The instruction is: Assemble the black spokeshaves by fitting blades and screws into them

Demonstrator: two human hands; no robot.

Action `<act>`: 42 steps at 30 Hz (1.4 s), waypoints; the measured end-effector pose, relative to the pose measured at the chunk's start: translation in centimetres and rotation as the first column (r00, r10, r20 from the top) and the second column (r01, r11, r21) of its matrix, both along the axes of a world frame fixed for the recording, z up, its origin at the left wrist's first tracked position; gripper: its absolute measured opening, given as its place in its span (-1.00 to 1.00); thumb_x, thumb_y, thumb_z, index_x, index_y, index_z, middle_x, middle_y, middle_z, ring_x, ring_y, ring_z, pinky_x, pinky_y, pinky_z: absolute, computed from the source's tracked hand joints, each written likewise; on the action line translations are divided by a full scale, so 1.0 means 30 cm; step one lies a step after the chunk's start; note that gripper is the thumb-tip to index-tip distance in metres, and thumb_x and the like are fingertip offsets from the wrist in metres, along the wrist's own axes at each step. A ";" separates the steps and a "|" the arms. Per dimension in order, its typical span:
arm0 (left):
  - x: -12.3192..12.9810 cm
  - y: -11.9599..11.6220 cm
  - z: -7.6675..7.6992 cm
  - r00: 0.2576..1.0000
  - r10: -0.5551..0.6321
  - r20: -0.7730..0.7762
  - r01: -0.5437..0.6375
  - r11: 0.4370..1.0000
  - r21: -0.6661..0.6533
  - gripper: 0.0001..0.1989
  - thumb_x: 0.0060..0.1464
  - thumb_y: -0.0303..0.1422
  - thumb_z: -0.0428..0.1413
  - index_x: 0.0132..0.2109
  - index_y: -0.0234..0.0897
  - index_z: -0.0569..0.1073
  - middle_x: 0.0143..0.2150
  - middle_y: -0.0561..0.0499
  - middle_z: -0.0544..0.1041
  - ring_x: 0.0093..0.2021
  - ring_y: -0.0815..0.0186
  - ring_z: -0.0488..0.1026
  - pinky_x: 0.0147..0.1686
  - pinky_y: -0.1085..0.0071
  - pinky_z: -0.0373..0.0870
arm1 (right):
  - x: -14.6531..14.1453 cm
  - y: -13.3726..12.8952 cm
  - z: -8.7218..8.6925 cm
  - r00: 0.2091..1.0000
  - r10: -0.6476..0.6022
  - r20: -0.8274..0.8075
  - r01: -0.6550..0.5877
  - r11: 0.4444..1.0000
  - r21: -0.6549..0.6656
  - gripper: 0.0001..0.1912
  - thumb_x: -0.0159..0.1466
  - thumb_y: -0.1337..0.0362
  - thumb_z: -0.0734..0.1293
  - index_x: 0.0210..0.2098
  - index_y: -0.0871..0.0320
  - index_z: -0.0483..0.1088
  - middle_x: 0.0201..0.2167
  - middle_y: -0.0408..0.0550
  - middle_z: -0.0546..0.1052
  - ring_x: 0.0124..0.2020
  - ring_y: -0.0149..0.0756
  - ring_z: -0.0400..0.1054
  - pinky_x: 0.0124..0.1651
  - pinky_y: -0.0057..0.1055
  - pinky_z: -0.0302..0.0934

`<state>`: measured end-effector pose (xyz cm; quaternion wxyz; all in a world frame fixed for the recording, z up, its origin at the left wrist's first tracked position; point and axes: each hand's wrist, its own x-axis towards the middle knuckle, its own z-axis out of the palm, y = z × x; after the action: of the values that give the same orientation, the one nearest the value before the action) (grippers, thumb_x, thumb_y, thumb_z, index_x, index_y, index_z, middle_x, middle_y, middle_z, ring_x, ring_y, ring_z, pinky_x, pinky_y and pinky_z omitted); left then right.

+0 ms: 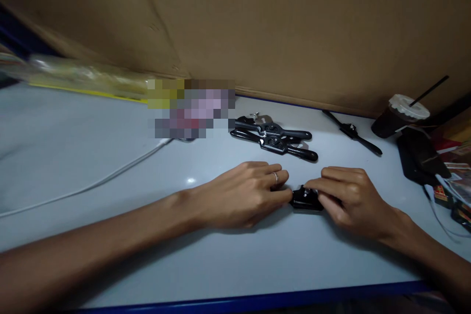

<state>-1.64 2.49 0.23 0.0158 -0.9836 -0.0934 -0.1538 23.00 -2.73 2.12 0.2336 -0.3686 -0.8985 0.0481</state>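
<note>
Between my hands, low over the white tabletop, is a black metal spokeshave (306, 201). My left hand (253, 194), with a ring on one finger, is closed around its left handle, which the fingers hide. My right hand (349, 196) pinches at the right part of the body, thumb and forefinger close to the small silver screws; its right handle is out of sight behind the fingers. Just beyond lie more black spokeshaves (274, 143), bunched together. One other spokeshave (349, 130) rests by itself at the back right.
At the right stands a lidded cup (395, 115) of dark drink with a straw, beside a black box (421, 154) and cables. A pixelated item (195, 113) with a white cable (110, 174) lies back left. Cardboard (275, 29) walls the rear; the table's blue edge (257, 297) runs along the front.
</note>
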 end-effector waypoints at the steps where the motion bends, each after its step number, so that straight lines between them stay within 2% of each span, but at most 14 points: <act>1: 0.000 0.001 -0.001 1.000 -0.001 0.001 0.001 1.000 -0.001 -0.80 0.22 -0.57 -0.05 -0.31 -0.26 0.39 -0.34 0.00 0.41 -0.39 0.29 0.27 -0.43 0.31 0.20 | 0.002 0.002 -0.001 1.000 -0.018 0.013 0.018 1.000 0.011 -0.68 0.31 0.48 0.18 -0.38 0.23 0.57 -0.54 -0.11 0.41 -0.53 -0.40 0.20 -0.43 -0.40 0.02; 5: 0.001 0.001 -0.005 1.000 -0.002 0.004 0.002 1.000 -0.010 -0.78 0.23 -0.57 -0.06 -0.30 -0.26 0.40 -0.34 0.00 0.41 -0.40 0.30 0.26 -0.43 0.32 0.21 | 0.002 0.000 0.004 1.000 0.027 0.002 -0.027 1.000 -0.014 -0.67 0.28 0.49 0.18 -0.44 0.23 0.55 -0.60 -0.15 0.38 -0.57 -0.42 0.16 -0.47 -0.41 0.00; 7: 0.002 0.001 -0.005 1.000 -0.001 0.009 0.001 1.000 -0.007 -0.78 0.26 -0.56 -0.07 -0.29 -0.27 0.41 -0.34 0.00 0.41 -0.40 0.30 0.26 -0.43 0.32 0.21 | -0.001 -0.003 0.006 0.998 0.056 -0.031 -0.057 0.997 -0.046 -0.67 0.28 0.49 0.18 -0.37 0.23 0.58 -0.60 -0.16 0.40 -0.57 -0.44 0.19 -0.47 -0.43 0.02; 9: 0.002 0.000 -0.005 1.000 -0.001 0.014 0.001 1.000 -0.007 -0.78 0.27 -0.55 -0.07 -0.29 -0.27 0.41 -0.34 0.00 0.41 -0.40 0.29 0.26 -0.43 0.32 0.20 | -0.002 -0.004 0.007 0.999 0.030 -0.040 -0.033 0.998 -0.054 -0.67 0.29 0.49 0.18 -0.30 0.23 0.59 -0.56 -0.15 0.45 -0.55 -0.43 0.24 -0.45 -0.44 0.06; 13: 0.002 -0.003 -0.007 1.000 0.002 0.002 -0.002 1.000 -0.017 -0.77 0.30 -0.54 -0.07 -0.30 -0.26 0.39 -0.33 0.00 0.43 -0.39 0.30 0.29 -0.42 0.33 0.21 | 0.009 0.006 0.015 0.998 -0.016 -0.068 0.010 0.995 -0.096 -0.69 0.23 0.51 0.18 -0.45 0.21 0.53 -0.58 -0.16 0.46 -0.57 -0.45 0.24 -0.44 -0.46 0.08; 15: 0.003 -0.005 -0.011 1.000 0.025 -0.003 -0.025 0.999 -0.047 -0.81 0.33 -0.48 -0.05 -0.23 -0.27 0.41 -0.31 0.00 0.45 -0.37 0.29 0.33 -0.38 0.33 0.26 | 0.018 0.016 0.020 0.993 -0.045 -0.108 0.030 0.991 -0.134 -0.70 0.21 0.52 0.18 -0.47 0.20 0.51 -0.56 -0.17 0.48 -0.56 -0.47 0.26 -0.42 -0.47 0.11; 17: 0.004 -0.007 -0.014 0.998 0.059 -0.002 -0.058 0.993 -0.098 -0.85 0.35 -0.41 -0.03 -0.07 -0.29 0.42 -0.27 0.00 0.48 -0.33 0.28 0.38 -0.34 0.33 0.31 | 0.027 0.026 0.021 0.991 -0.090 -0.096 0.075 0.986 -0.148 -0.71 0.22 0.51 0.19 -0.38 0.21 0.54 -0.48 -0.14 0.54 -0.50 -0.45 0.32 -0.37 -0.47 0.15; 19: 0.005 -0.008 -0.015 0.997 0.079 -0.015 -0.081 0.988 -0.135 -0.75 0.34 -0.38 -0.02 0.11 -0.32 0.36 -0.23 -0.02 0.51 -0.31 0.26 0.42 -0.31 0.32 0.36 | 0.036 0.033 0.016 0.993 -0.109 -0.038 0.102 0.984 -0.149 -0.70 0.25 0.49 0.20 -0.26 0.20 0.58 -0.40 -0.10 0.57 -0.43 -0.40 0.37 -0.31 -0.44 0.17; 21: 0.007 -0.009 -0.012 0.996 0.078 -0.037 -0.083 0.988 -0.134 -0.69 0.33 -0.38 -0.02 0.17 -0.32 0.33 -0.22 -0.02 0.51 -0.31 0.25 0.44 -0.30 0.31 0.38 | 0.041 0.034 0.009 0.995 -0.094 0.023 0.096 0.984 -0.151 -0.69 0.28 0.47 0.21 -0.21 0.19 0.59 -0.38 -0.08 0.55 -0.40 -0.36 0.37 -0.29 -0.41 0.17; 26: 0.009 -0.010 -0.003 0.997 0.057 -0.046 -0.062 0.991 -0.123 -0.71 0.33 -0.41 -0.03 0.14 -0.31 0.36 -0.24 -0.01 0.50 -0.32 0.26 0.44 -0.33 0.31 0.37 | 0.036 0.020 0.005 0.992 -0.037 0.118 0.051 0.991 -0.120 -0.69 0.30 0.45 0.19 -0.34 0.20 0.58 -0.46 -0.06 0.48 -0.43 -0.34 0.29 -0.32 -0.38 0.11; 33: 0.005 -0.009 -0.007 0.999 0.045 -0.023 -0.047 0.990 -0.130 -0.74 0.34 -0.42 -0.05 0.12 -0.31 0.36 -0.26 0.00 0.50 -0.32 0.27 0.43 -0.33 0.32 0.35 | 0.025 0.008 0.014 0.992 -0.044 0.115 0.057 0.992 -0.110 -0.69 0.30 0.45 0.17 -0.39 0.21 0.54 -0.47 -0.05 0.48 -0.45 -0.35 0.27 -0.35 -0.37 0.04; 37: 0.004 -0.011 -0.010 0.999 0.048 -0.016 -0.050 0.993 -0.109 -0.82 0.36 -0.40 -0.06 -0.02 -0.31 0.41 -0.28 -0.01 0.48 -0.35 0.26 0.39 -0.36 0.31 0.33 | 0.025 0.004 0.021 0.987 -0.068 0.147 0.080 0.994 -0.075 -0.71 0.29 0.44 0.18 -0.43 0.20 0.50 -0.49 -0.08 0.45 -0.48 -0.37 0.20 -0.38 -0.35 -0.05; 42: 0.005 -0.009 -0.009 0.998 0.044 -0.050 -0.047 0.996 -0.081 -0.80 0.38 -0.40 -0.09 -0.14 -0.28 0.42 -0.30 -0.02 0.46 -0.35 0.27 0.37 -0.37 0.32 0.31 | 0.021 -0.001 0.029 0.977 -0.055 0.205 0.066 0.997 -0.049 -0.72 0.27 0.45 0.18 -0.51 0.19 0.43 -0.54 -0.11 0.40 -0.52 -0.39 0.10 -0.42 -0.32 -0.15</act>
<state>-1.50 2.22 -0.03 -0.0189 -0.9844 -0.1216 -0.1256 23.64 -2.77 2.98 0.1317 -0.4050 -0.9044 0.0280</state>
